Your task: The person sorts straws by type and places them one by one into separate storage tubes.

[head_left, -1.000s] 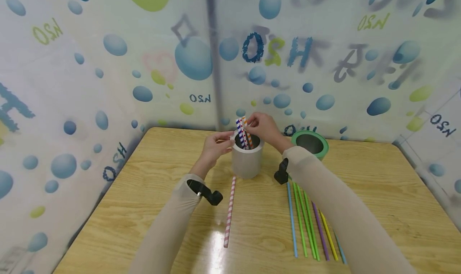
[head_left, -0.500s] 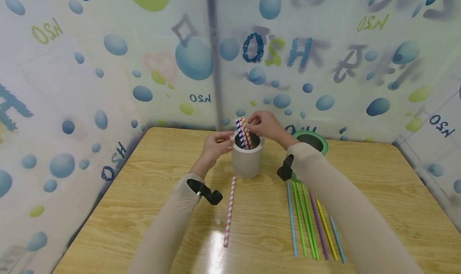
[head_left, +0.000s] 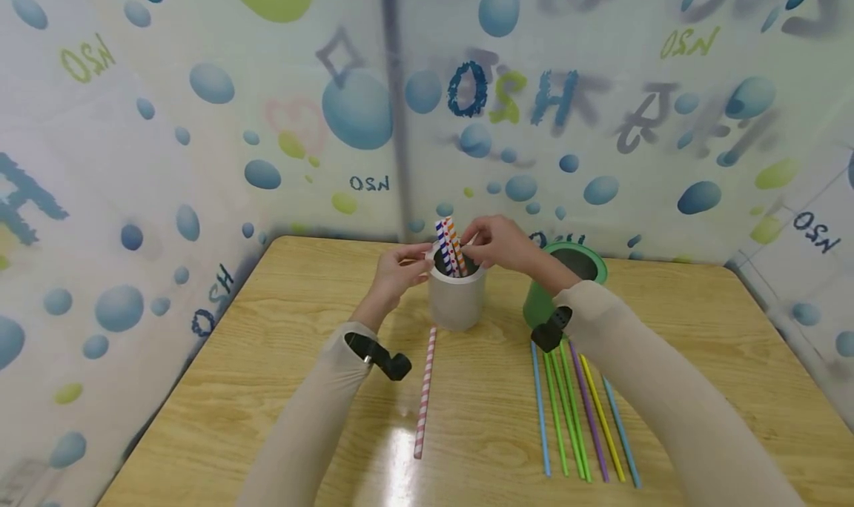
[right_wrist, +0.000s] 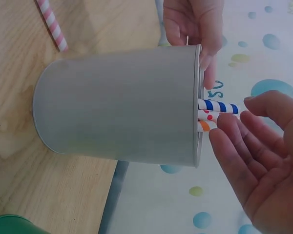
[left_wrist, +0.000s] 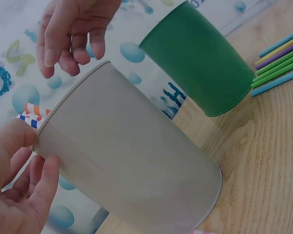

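A light grey canister (head_left: 457, 305) stands upright on the table. My left hand (head_left: 398, 276) grips its rim from the left, with fingers on both sides of the edge in the left wrist view. Three patterned paper straws lean inside: a blue-striped straw (right_wrist: 219, 106), a red-dotted straw (right_wrist: 208, 115) and an orange-striped straw (right_wrist: 203, 126). My right hand (head_left: 505, 244) hovers at the canister's right rim, its fingers loosely bent and holding nothing. Its fingertips (right_wrist: 216, 136) are right beside the straw tops. The straws' lower ends are hidden within the canister.
A pink-striped straw (head_left: 425, 396) lies on the table in front of the canister. To the right stands a green canister (head_left: 537, 303), partly behind the right forearm. Several plain straws in blue, green, purple and yellow (head_left: 603, 418) lie before it. A printed wall borders the table's back.
My right hand has let go near the orange-striped straw and drawn slightly right and down, uncovering more of the green canister. My left hand stays on the grey rim.
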`<move>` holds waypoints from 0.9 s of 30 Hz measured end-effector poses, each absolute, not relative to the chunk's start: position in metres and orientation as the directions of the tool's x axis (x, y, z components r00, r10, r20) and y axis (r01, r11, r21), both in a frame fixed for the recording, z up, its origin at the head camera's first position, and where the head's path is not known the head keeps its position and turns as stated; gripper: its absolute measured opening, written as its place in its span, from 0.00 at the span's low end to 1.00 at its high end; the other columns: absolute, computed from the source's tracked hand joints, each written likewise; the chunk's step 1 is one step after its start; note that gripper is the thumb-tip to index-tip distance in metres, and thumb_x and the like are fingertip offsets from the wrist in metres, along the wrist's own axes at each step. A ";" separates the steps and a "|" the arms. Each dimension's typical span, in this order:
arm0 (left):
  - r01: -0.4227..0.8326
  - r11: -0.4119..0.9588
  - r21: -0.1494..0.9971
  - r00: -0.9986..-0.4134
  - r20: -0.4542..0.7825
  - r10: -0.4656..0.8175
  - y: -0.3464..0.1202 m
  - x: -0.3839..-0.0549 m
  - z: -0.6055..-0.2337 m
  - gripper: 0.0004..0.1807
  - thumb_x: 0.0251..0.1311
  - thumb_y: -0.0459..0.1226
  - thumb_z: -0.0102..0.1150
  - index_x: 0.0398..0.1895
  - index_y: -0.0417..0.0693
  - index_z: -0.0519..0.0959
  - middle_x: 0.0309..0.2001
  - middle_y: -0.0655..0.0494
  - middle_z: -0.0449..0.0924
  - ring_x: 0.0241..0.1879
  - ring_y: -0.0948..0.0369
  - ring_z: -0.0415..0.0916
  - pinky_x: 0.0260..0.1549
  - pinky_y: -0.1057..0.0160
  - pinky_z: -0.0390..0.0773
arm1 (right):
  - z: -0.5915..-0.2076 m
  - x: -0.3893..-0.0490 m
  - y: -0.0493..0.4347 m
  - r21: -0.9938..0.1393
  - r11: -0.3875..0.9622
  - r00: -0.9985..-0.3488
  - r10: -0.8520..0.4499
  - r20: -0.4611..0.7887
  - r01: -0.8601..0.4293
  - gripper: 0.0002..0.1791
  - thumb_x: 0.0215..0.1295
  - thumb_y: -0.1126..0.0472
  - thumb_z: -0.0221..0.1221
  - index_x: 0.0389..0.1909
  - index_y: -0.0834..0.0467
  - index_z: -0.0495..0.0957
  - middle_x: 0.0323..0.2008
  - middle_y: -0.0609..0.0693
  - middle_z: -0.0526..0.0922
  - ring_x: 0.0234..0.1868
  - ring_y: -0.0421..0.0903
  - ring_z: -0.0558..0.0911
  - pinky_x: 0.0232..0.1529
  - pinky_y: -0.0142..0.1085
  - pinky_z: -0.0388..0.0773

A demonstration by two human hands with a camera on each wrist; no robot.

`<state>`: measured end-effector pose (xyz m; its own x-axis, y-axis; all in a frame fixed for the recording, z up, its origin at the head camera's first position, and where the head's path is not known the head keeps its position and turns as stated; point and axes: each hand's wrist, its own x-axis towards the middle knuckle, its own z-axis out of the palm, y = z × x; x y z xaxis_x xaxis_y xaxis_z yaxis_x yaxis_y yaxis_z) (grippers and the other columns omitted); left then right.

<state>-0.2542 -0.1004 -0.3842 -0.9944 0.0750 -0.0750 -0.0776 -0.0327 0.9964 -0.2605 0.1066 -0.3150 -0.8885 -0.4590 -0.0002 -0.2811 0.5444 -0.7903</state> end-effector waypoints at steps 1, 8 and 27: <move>-0.079 -0.035 0.996 -0.994 -0.076 0.076 -0.101 -0.254 -0.385 0.18 0.53 0.27 0.59 0.50 0.38 0.77 0.40 0.48 0.71 0.39 0.58 0.72 0.38 0.62 0.80 | -0.315 -0.257 0.108 -0.802 0.527 -0.882 -0.471 0.000 -0.281 0.10 0.62 0.62 0.57 0.40 0.64 0.75 0.28 0.57 0.79 0.29 0.50 0.79 0.30 0.41 0.80; -0.093 -0.037 0.995 -0.993 -0.091 0.070 -0.102 -0.253 -0.382 0.19 0.53 0.27 0.59 0.51 0.37 0.77 0.39 0.48 0.70 0.38 0.58 0.71 0.39 0.61 0.80 | -0.319 -0.236 0.115 -0.841 0.449 -0.846 -0.533 0.019 -0.302 0.09 0.62 0.65 0.57 0.39 0.67 0.76 0.27 0.60 0.79 0.29 0.54 0.79 0.30 0.42 0.81; -0.060 -0.038 0.997 -0.996 -0.058 0.071 -0.099 -0.255 -0.387 0.19 0.53 0.27 0.59 0.50 0.37 0.77 0.40 0.48 0.70 0.38 0.58 0.71 0.38 0.62 0.80 | -0.382 -0.200 0.108 -0.914 0.304 -0.834 -0.548 0.064 -0.270 0.08 0.59 0.68 0.57 0.38 0.69 0.74 0.25 0.54 0.77 0.25 0.54 0.75 0.23 0.38 0.76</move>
<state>-0.2554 -0.0990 -0.3875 -0.9958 0.0709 -0.0575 -0.0603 -0.0381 0.9975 -0.2000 0.1083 -0.3825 -0.8340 -0.5481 0.0637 -0.2697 0.3041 -0.9137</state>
